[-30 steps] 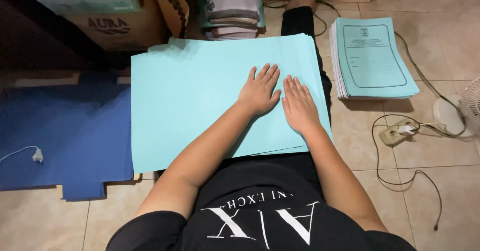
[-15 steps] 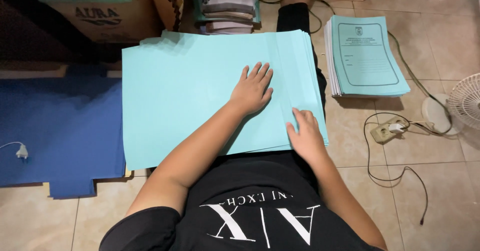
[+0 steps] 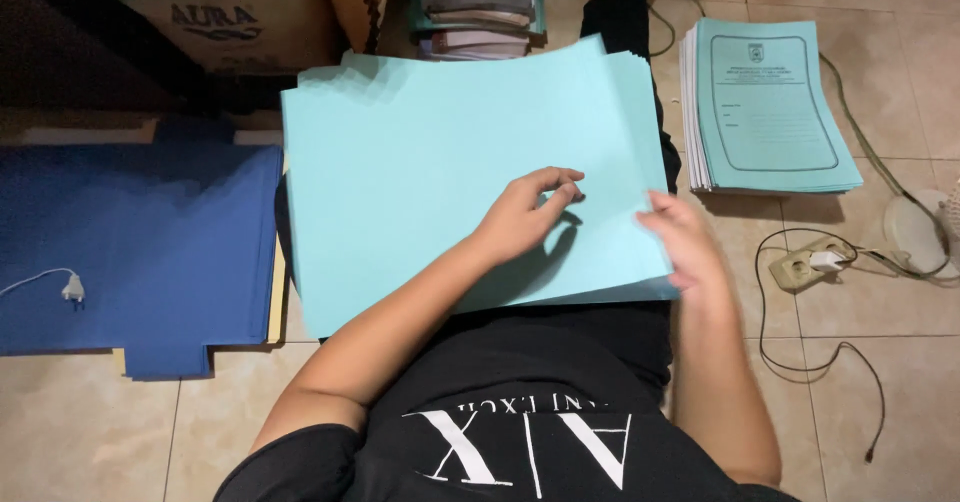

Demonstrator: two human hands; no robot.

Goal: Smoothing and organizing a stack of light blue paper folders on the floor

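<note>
A stack of light blue sheets [image 3: 420, 162] is spread across the lap, over black clothing. The left hand [image 3: 525, 217] is raised just above the top sheet, fingers curled, nothing gripped. The right hand [image 3: 685, 247] is blurred at the stack's right edge; a sheet may be pinched there, but this cannot be told. Printed booklets [image 3: 770, 107] are piled to the right, dark blue sheets [image 3: 130, 242] to the left.
</note>
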